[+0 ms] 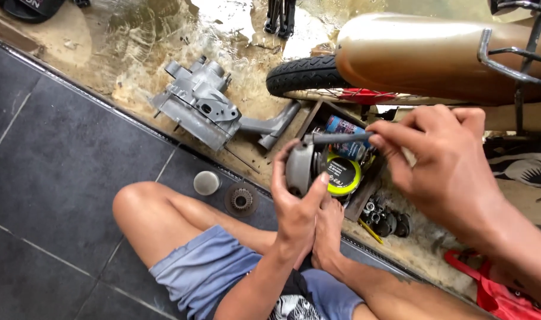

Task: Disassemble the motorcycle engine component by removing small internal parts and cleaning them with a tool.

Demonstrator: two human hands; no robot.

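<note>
My left hand (297, 204) grips a round grey metal engine part (299, 167), held upright above my folded legs. My right hand (445, 163) pinches a thin dark rod-like tool (341, 138) whose tip meets the top of that round part. Behind the part lies a wooden box (318, 115) holding a yellow-lidded tin (344, 178) and a blue spray can (344, 127).
A grey engine casing (202, 104) lies on the wet concrete beyond the dark tiles. A small gear (241, 200) and a round metal cap (206, 182) rest on the tile by my knee. A motorcycle tyre (303, 74) and tan mudguard (424, 56) stand at the right, sockets (383, 219) below them.
</note>
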